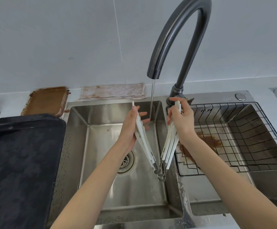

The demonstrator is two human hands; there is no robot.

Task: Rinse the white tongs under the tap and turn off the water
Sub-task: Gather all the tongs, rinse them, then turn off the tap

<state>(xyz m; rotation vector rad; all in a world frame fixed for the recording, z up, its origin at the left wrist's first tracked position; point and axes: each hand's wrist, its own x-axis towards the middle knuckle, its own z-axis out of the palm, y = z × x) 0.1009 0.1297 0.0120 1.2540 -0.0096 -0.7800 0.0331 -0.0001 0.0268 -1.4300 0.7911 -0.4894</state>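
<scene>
I hold the white tongs point(169, 146) spread wide in a V over the left sink basin point(101, 162), with their metal hinge low near the divider. My left hand point(132, 128) grips the left arm of the tongs. The right arm of the tongs is gripped by my right hand point(182, 121). A thin stream of water point(151, 100) runs from the dark curved tap point(180, 35) and lands between the two arms, by my left fingertips.
A wire rack point(250, 138) sits in the right basin over brown residue. A black tray point(18, 162) lies on the left counter, with a rusty brown tray point(47, 100) and a stained cloth point(113, 92) behind the sink.
</scene>
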